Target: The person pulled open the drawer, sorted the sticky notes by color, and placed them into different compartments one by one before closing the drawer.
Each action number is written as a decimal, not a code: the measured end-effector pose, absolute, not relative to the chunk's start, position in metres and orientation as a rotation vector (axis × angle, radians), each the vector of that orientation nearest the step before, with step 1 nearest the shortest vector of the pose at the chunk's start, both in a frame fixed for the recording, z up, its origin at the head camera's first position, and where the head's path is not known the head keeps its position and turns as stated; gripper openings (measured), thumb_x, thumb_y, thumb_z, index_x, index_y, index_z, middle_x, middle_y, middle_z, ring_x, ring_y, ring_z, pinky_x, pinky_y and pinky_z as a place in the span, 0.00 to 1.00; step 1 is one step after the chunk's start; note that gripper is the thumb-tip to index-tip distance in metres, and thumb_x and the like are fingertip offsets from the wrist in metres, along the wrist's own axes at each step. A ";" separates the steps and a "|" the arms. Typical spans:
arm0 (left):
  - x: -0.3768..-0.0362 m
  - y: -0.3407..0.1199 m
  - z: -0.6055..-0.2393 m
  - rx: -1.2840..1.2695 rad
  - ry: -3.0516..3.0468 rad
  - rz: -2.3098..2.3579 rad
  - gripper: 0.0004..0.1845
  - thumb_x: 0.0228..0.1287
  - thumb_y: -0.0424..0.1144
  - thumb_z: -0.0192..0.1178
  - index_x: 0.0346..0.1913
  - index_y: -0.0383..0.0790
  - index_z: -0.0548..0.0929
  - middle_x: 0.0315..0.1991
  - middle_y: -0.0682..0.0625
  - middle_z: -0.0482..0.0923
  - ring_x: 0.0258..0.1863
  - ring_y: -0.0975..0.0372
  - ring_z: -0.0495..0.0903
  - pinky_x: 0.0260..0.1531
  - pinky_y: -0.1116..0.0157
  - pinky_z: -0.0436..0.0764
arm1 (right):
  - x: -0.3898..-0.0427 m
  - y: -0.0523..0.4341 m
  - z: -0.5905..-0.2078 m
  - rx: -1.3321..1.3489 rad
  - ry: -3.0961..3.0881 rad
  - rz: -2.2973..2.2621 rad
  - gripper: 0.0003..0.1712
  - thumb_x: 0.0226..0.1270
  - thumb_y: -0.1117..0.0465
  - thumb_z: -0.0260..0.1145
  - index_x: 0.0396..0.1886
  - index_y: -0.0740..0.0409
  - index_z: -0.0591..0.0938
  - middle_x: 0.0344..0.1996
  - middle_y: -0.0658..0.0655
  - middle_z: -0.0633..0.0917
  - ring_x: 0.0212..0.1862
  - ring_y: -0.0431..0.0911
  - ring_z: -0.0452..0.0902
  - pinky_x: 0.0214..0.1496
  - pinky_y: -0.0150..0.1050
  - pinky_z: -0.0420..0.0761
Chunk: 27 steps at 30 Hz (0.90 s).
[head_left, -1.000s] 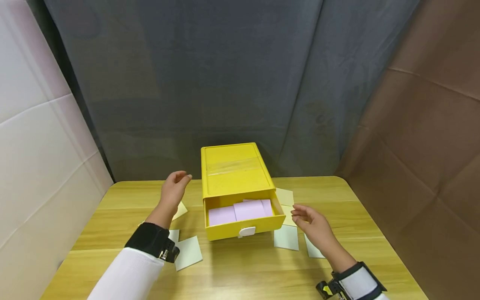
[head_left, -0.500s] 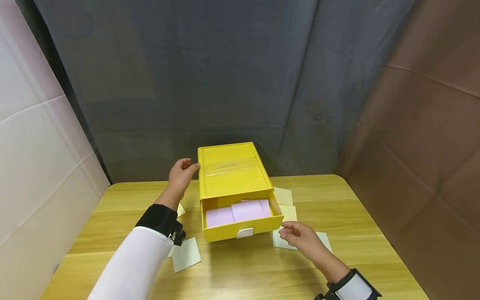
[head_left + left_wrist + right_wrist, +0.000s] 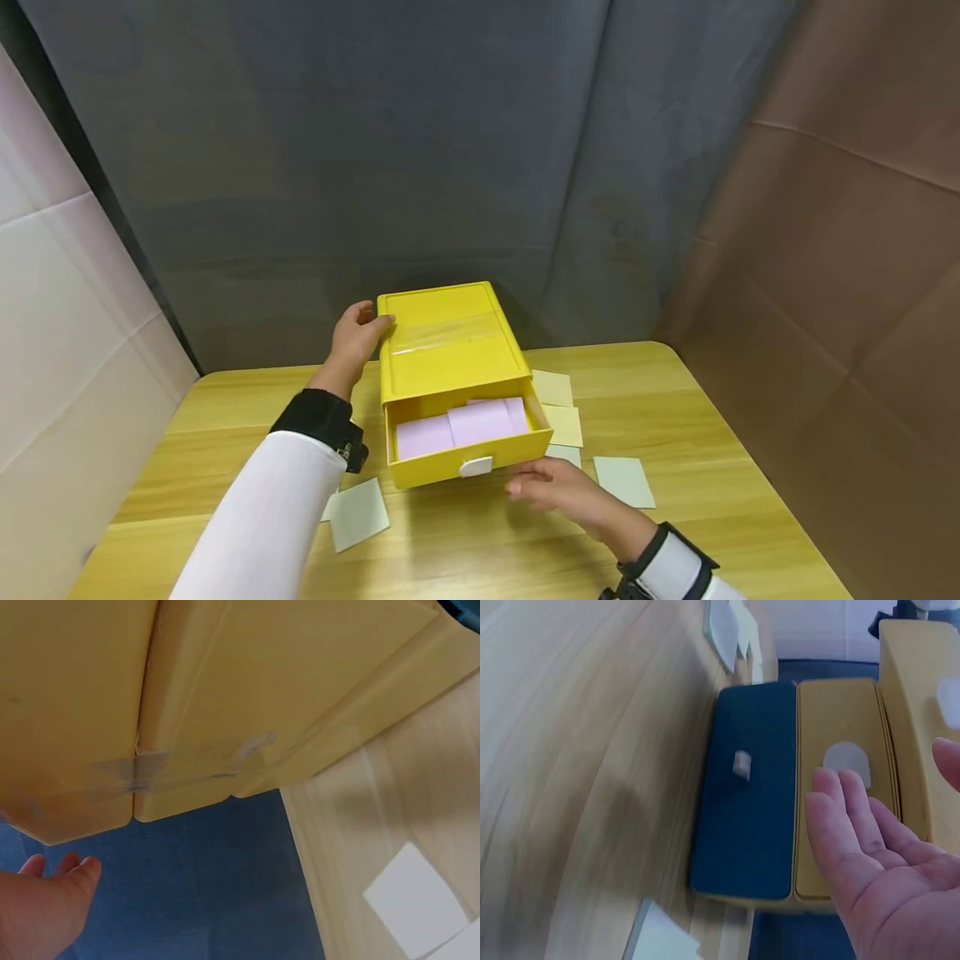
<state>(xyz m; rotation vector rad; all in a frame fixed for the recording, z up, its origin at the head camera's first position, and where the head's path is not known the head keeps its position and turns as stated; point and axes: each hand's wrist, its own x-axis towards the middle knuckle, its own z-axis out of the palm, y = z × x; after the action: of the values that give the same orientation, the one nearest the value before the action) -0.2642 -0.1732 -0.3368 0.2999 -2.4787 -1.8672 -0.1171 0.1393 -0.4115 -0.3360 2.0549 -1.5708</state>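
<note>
A yellow drawer unit (image 3: 450, 371) stands on the table with clear tape across its top. Its top drawer (image 3: 442, 471) is pulled out, showing lilac paper notes (image 3: 487, 422) inside and a white handle (image 3: 476, 467) on the front. At the unit's upper left edge is my left hand (image 3: 352, 337), its thumb overlapping the top in the head view. Below the drawer's right front corner my right hand (image 3: 562, 493) holds nothing, fingers loosely extended. The right wrist view shows it before a closed yellow drawer (image 3: 836, 720) and a closed blue drawer (image 3: 750, 817).
Pale green notes (image 3: 360, 512) lie at the front left. Right of the unit are yellow notes (image 3: 562, 425) and a pale green note (image 3: 624, 482). A grey curtain (image 3: 375, 150) hangs behind the table (image 3: 712, 517), with a brown cloth (image 3: 840, 333) at the right.
My left hand has moved up and right to the unit's edge. My right hand has come left and down, from beside the notes to below the open drawer's corner.
</note>
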 end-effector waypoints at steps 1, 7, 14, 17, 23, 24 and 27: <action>-0.265 -0.174 -0.336 0.295 -2.481 -1.868 0.35 0.68 0.42 0.55 0.74 0.36 0.55 0.72 0.38 0.57 0.70 0.46 0.58 0.70 0.52 0.61 | -0.116 0.137 -0.412 -0.349 2.032 -1.576 0.32 0.70 0.53 0.59 0.62 0.74 0.70 0.53 0.66 0.81 0.54 0.57 0.78 0.55 0.53 0.79; -0.267 -0.180 -0.337 0.270 -2.512 -1.859 0.38 0.68 0.42 0.55 0.75 0.38 0.52 0.74 0.39 0.53 0.72 0.47 0.55 0.71 0.51 0.58 | -0.110 0.123 -0.412 -0.384 1.897 -1.611 0.28 0.73 0.56 0.56 0.62 0.74 0.70 0.50 0.67 0.82 0.53 0.61 0.78 0.55 0.53 0.79; -0.268 -0.183 -0.341 0.274 -2.530 -1.867 0.39 0.68 0.43 0.55 0.76 0.39 0.49 0.75 0.40 0.51 0.73 0.48 0.53 0.72 0.52 0.56 | -0.103 0.106 -0.408 -0.323 1.819 -1.671 0.30 0.73 0.52 0.54 0.60 0.75 0.72 0.46 0.62 0.84 0.50 0.57 0.81 0.53 0.47 0.82; -0.267 -0.182 -0.341 0.264 -2.519 -1.882 0.40 0.69 0.43 0.55 0.77 0.39 0.48 0.75 0.40 0.51 0.73 0.49 0.53 0.72 0.53 0.55 | -0.101 0.101 -0.404 -0.279 1.773 -1.685 0.32 0.74 0.49 0.53 0.60 0.75 0.71 0.46 0.60 0.84 0.50 0.55 0.81 0.52 0.45 0.82; -0.266 -0.181 -0.340 0.225 -2.513 -1.918 0.39 0.70 0.43 0.54 0.77 0.40 0.46 0.76 0.41 0.50 0.73 0.50 0.55 0.72 0.55 0.57 | -0.099 0.093 -0.396 -0.216 1.687 -1.730 0.35 0.73 0.44 0.53 0.60 0.74 0.72 0.44 0.60 0.84 0.47 0.50 0.82 0.50 0.40 0.82; -0.266 -0.180 -0.340 0.221 -2.508 -1.926 0.39 0.70 0.42 0.54 0.77 0.40 0.46 0.76 0.41 0.50 0.72 0.50 0.55 0.71 0.55 0.57 | -0.098 0.092 -0.396 -0.214 1.675 -1.737 0.36 0.73 0.44 0.52 0.59 0.74 0.72 0.44 0.60 0.84 0.47 0.49 0.82 0.49 0.39 0.82; -0.267 -0.179 -0.342 0.220 -2.491 -1.949 0.39 0.70 0.42 0.54 0.77 0.41 0.46 0.75 0.42 0.51 0.71 0.50 0.57 0.71 0.55 0.59 | -0.097 0.093 -0.394 -0.235 1.644 -1.741 0.38 0.73 0.43 0.51 0.59 0.76 0.71 0.45 0.62 0.85 0.47 0.50 0.83 0.48 0.37 0.83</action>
<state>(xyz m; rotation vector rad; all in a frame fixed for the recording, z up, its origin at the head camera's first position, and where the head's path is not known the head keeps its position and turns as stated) -0.2673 -0.1792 -0.3422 0.2203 -2.4907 -1.9490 -0.0968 0.0933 -0.3941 -0.2355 1.6437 -1.7409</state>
